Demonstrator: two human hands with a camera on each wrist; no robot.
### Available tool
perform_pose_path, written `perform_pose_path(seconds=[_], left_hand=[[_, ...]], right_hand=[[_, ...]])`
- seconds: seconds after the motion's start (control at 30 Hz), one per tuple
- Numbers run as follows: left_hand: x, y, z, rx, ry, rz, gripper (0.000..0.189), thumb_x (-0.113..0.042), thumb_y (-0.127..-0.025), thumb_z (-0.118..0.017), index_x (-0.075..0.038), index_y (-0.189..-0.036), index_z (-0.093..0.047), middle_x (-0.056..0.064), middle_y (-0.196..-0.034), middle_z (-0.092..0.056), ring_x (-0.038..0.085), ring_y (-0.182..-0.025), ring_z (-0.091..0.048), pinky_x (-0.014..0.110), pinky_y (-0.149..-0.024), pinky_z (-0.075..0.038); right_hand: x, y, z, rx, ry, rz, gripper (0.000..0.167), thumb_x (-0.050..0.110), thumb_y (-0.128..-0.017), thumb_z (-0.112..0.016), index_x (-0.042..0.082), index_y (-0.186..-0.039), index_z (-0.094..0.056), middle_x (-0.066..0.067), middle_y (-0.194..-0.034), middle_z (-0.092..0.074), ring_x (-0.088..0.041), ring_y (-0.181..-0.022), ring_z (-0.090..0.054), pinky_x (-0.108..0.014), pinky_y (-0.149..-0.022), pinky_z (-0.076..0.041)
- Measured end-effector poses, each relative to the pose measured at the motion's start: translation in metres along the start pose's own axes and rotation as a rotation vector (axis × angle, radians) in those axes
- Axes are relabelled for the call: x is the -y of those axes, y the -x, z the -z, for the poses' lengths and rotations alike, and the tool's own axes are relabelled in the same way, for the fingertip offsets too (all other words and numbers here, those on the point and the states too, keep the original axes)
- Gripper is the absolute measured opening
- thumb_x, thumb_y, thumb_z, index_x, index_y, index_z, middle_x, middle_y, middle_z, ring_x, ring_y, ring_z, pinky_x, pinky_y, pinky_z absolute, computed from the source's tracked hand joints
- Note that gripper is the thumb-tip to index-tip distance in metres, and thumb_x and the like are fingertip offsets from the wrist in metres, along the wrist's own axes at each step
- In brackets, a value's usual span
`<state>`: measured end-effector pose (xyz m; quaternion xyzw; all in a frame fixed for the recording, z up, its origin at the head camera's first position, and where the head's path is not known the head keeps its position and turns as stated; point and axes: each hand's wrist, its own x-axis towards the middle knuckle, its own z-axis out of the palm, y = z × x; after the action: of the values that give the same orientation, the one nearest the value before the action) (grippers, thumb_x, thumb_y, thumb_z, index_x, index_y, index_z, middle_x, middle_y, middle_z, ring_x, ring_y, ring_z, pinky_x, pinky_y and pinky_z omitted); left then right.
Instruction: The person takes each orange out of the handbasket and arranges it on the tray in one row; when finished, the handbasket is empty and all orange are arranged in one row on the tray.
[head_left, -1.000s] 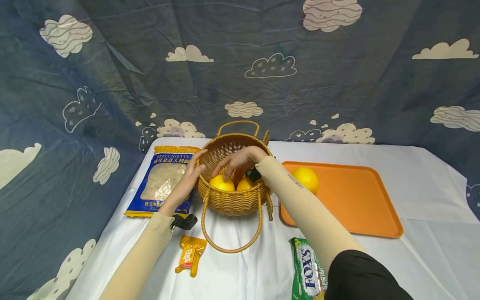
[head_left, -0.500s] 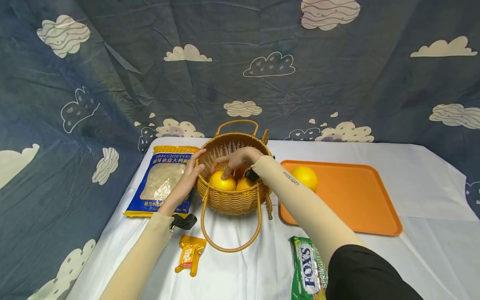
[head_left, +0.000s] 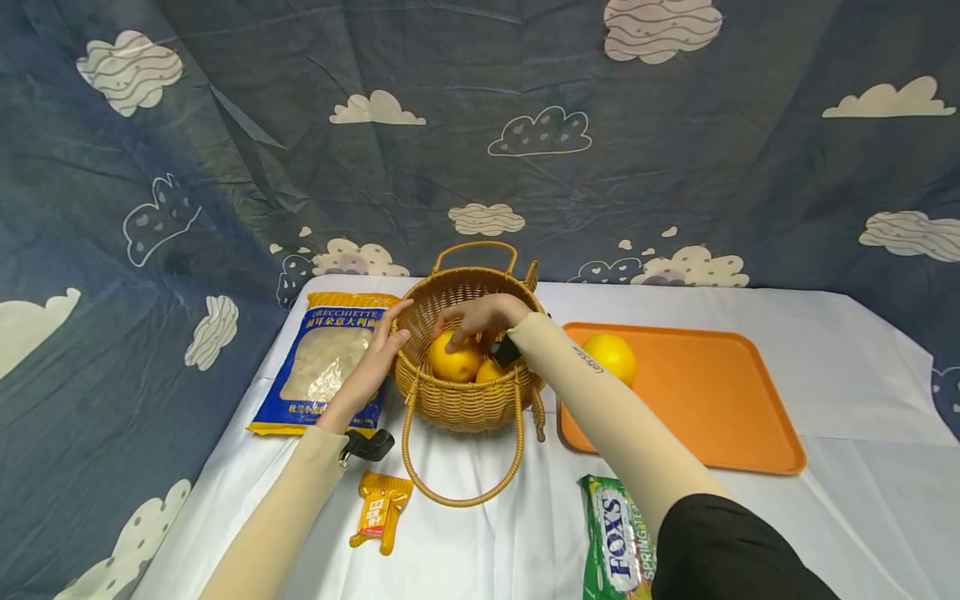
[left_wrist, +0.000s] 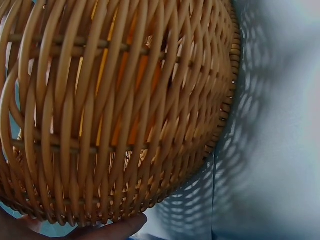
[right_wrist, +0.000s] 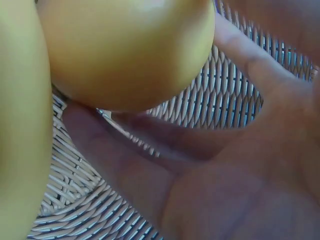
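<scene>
A round wicker basket (head_left: 465,408) stands mid-table with its front handle hanging down. My right hand (head_left: 487,315) reaches inside and grips a yellow-orange fruit, an orange (head_left: 454,360), thumb on its upper side. In the right wrist view, the fingers (right_wrist: 115,155) curl under the same orange (right_wrist: 130,55). Another orange (head_left: 489,372) lies beside it in the basket, partly hidden by the black wrist camera. At the basket's left rim rests my left hand (head_left: 375,358), its fingers extended. From the left wrist view, a finger (left_wrist: 120,227) lies against the basket's woven wall.
To the right, an orange tray (head_left: 697,400) bears a yellow fruit (head_left: 611,360) near its left edge. A blue pasta bag (head_left: 322,358) lies under my left hand's side. A small orange packet (head_left: 381,510) and a green FOX'S bag (head_left: 617,533) lie in front.
The gripped orange has shifted slightly right and up inside the basket, now overlapping the other orange more. My right hand has moved slightly right with it; the left hand stays at the rim.
</scene>
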<state>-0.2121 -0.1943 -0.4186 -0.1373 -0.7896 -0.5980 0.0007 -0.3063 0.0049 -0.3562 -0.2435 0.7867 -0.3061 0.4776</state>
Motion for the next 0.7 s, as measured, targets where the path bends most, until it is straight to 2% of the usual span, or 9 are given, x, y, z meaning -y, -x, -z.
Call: perform_pose_path(seconds=[0.13,0.3,0.43,0.57,0.7], left_hand=[[0.0,0.001,0.0,-0.005,-0.002,-0.007,0.051,-0.018,-0.1,-0.036,-0.016,-0.15,-0.025,0.014,-0.155,-0.013,0.029,-0.14,-0.013,0.051,-0.111,-0.01],[0.0,0.0,0.001,0.005,0.013,0.003,0.053,-0.017,-0.1,-0.036,-0.014,-0.151,-0.023,0.016,-0.156,-0.01,0.031,-0.141,-0.01,0.052,-0.111,-0.008],[-0.001,-0.001,0.001,0.008,0.01,0.003,0.052,-0.019,-0.1,-0.036,-0.012,-0.15,-0.023,0.016,-0.156,-0.01,0.031,-0.141,-0.009,0.053,-0.111,-0.007],[-0.001,0.0,0.0,-0.003,-0.003,-0.011,0.051,-0.02,-0.1,-0.036,-0.015,-0.15,-0.025,0.014,-0.155,-0.013,0.03,-0.141,-0.011,0.052,-0.111,-0.008],[0.0,0.001,-0.001,-0.012,-0.008,-0.025,0.049,-0.02,-0.101,-0.036,-0.017,-0.149,-0.027,0.013,-0.155,-0.015,0.029,-0.141,-0.012,0.052,-0.111,-0.008]], right_hand=[[0.0,0.002,0.0,-0.019,0.042,-0.008,0.041,0.012,-0.095,-0.056,0.013,-0.135,-0.045,-0.012,-0.132,-0.039,-0.023,-0.101,-0.05,-0.036,-0.082,-0.049],[-0.002,0.005,0.003,-0.032,0.022,0.023,0.045,0.013,-0.097,-0.052,0.015,-0.141,-0.043,-0.012,-0.138,-0.037,-0.024,-0.104,-0.05,-0.039,-0.084,-0.05],[-0.003,0.015,0.011,-0.053,-0.018,0.098,0.045,0.012,-0.097,-0.051,0.012,-0.142,-0.044,-0.012,-0.141,-0.036,-0.027,-0.109,-0.049,-0.041,-0.085,-0.05],[-0.004,0.035,0.022,-0.089,-0.022,0.211,0.043,0.013,-0.097,-0.052,0.009,-0.139,-0.047,-0.011,-0.142,-0.037,-0.025,-0.114,-0.046,-0.038,-0.085,-0.05],[-0.004,0.061,0.031,-0.123,-0.054,0.303,0.043,0.013,-0.097,-0.052,0.011,-0.139,-0.047,-0.011,-0.137,-0.042,-0.024,-0.104,-0.051,-0.042,-0.083,-0.05]])
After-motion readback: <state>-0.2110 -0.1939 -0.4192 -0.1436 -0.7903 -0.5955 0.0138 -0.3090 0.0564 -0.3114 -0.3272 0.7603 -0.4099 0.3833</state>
